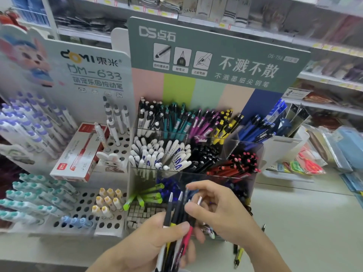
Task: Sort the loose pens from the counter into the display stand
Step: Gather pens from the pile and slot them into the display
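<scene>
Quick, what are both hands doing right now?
Left hand: grips a bunch of pens.
Right hand: pinches one pen from that bunch.

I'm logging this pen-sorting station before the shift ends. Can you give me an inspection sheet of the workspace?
Surface: pale counter, two loose pens lying near its front edge.
Job's things: clear acrylic compartment stand with pens grouped by colour; mixed pen bundle.
Clutter: red-and-white pen box on the white peg-hole rack.
Grippers: left hand grips the bundle; right hand pinches one pen's tip.
Cables: nothing seen.
Surroundings: blurred shop shelving behind.
</scene>
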The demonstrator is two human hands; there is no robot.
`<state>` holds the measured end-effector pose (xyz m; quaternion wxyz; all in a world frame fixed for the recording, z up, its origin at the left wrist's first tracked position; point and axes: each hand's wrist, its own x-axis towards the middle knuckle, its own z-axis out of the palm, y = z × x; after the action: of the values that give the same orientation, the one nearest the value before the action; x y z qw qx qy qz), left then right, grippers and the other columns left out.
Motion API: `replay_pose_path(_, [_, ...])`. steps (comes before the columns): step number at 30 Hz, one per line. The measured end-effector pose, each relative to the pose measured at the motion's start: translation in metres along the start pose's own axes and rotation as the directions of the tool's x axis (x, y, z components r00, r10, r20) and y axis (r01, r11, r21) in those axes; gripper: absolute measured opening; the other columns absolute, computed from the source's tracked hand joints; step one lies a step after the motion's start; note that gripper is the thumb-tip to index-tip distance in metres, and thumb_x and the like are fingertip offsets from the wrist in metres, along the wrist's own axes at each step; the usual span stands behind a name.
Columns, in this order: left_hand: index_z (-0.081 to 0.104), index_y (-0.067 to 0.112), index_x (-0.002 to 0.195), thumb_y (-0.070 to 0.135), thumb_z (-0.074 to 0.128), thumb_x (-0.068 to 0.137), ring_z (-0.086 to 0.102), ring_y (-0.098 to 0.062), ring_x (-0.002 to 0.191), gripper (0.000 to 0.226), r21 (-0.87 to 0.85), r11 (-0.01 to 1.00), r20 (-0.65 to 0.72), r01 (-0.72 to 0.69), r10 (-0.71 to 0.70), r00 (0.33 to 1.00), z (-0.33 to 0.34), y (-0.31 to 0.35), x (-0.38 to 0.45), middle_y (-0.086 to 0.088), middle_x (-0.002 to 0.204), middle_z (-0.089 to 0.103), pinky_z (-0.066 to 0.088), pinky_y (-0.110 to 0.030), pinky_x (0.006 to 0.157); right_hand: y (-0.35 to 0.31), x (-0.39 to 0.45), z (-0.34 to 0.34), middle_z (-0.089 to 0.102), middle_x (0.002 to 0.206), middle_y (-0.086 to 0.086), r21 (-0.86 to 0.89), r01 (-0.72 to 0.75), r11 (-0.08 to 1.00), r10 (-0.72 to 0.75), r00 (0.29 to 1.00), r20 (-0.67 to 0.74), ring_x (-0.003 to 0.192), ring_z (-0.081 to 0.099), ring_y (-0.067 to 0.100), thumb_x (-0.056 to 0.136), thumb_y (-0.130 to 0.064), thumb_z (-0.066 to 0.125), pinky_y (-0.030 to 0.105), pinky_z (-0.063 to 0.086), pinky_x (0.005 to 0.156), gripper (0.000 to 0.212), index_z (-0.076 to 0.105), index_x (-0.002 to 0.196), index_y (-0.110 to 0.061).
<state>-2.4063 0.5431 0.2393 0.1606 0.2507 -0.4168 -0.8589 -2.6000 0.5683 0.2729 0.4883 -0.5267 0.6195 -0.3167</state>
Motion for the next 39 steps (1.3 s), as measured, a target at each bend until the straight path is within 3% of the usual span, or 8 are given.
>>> replay_pose_path(7, [0.065,-0.003,0.113,0.023,0.054,0.103,0.060,-0.017,0.071,0.029,0.142,0.989,0.072,-0.036,0.025,0.997,-0.002,-0.003,-0.003,-0.011,0.092,0.063,0.048,-0.024,0.071,-0.011,0.002,0.002,0.074,0.087,0.005,0.092,0.066,0.994,-0.061,0.997,-0.050,0.076,0.066,0.012,0.091,-0.019,0.074,0.026,0.056,0.071,0.005,0.077,0.088,-0.018])
replay_pose_path(14, [0.065,0.002,0.111,0.042,0.058,0.100,0.049,-0.024,0.064,0.042,0.236,0.969,-0.029,-0.077,0.087,0.996,-0.013,-0.008,-0.007,-0.040,0.087,0.050,0.044,-0.026,0.057,-0.017,-0.001,-0.011,0.077,0.086,0.008,0.139,0.226,0.964,-0.196,0.960,-0.201,0.069,0.071,0.020,0.084,-0.029,0.069,0.021,0.053,0.064,0.023,0.073,0.088,-0.007])
replay_pose_path(18, [0.067,-0.001,0.092,0.044,0.072,0.084,0.044,-0.020,0.046,0.046,0.099,0.995,-0.239,-0.014,0.038,0.970,-0.012,-0.012,-0.008,-0.021,0.060,0.049,0.039,-0.025,0.045,-0.021,-0.002,-0.021,0.075,0.084,0.016,0.277,0.335,0.901,-0.191,0.878,-0.439,0.065,0.071,0.028,0.082,-0.035,0.074,0.028,0.058,0.061,0.024,0.073,0.082,-0.011])
replay_pose_path(21, [0.061,0.002,0.064,0.033,0.084,0.077,0.029,-0.017,0.033,0.040,-0.146,0.972,-0.528,-0.183,0.081,0.846,-0.009,-0.014,-0.004,-0.010,0.043,0.034,0.030,-0.023,0.036,-0.024,-0.006,-0.035,0.075,0.093,0.019,0.388,0.316,0.866,-0.138,0.896,-0.423,0.075,0.075,0.032,0.063,-0.048,0.091,0.030,0.061,0.069,0.040,0.074,0.075,-0.013])
replay_pose_path(26, [0.078,0.012,0.093,0.040,0.075,0.075,0.029,-0.019,0.035,0.034,-0.068,0.948,-0.673,-0.312,0.188,0.716,0.001,0.000,0.004,-0.026,0.049,0.041,0.030,-0.024,0.038,-0.004,-0.012,0.001,0.075,0.092,0.024,0.407,0.082,0.910,-0.011,0.985,-0.172,0.078,0.076,0.035,0.066,0.014,0.083,0.031,0.061,0.068,0.020,0.066,0.072,0.007])
replay_pose_path(33, [0.070,0.006,0.092,0.038,0.075,0.077,0.035,-0.021,0.035,0.036,0.183,0.967,-0.579,-0.175,0.250,0.776,0.018,0.022,0.009,-0.018,0.049,0.056,0.037,-0.028,0.044,-0.005,-0.014,0.003,0.075,0.076,0.012,0.272,0.136,0.953,-0.095,0.983,-0.160,0.066,0.070,0.019,0.080,-0.021,0.085,0.026,0.054,0.063,0.010,0.079,0.081,-0.013])
replay_pose_path(36, [0.063,0.005,0.100,0.036,0.078,0.074,0.040,-0.015,0.035,0.042,0.258,0.964,-0.453,-0.070,0.185,0.872,0.023,0.032,0.008,-0.014,0.067,0.070,0.036,-0.025,0.041,-0.014,-0.005,-0.014,0.071,0.086,0.004,0.296,0.241,0.924,-0.172,0.955,-0.243,0.065,0.064,0.020,0.086,-0.020,0.078,0.028,0.053,0.059,0.025,0.071,0.110,-0.018])
replay_pose_path(39, [0.064,0.007,0.093,0.036,0.076,0.073,0.040,-0.013,0.035,0.037,0.328,0.943,-0.402,-0.047,0.185,0.897,0.032,0.039,0.008,-0.004,0.056,0.067,0.034,-0.023,0.039,-0.022,0.000,-0.025,0.068,0.081,0.001,0.231,0.334,0.914,-0.292,0.936,-0.199,0.063,0.062,0.018,0.083,-0.016,0.077,0.026,0.051,0.058,0.023,0.072,0.103,-0.024])
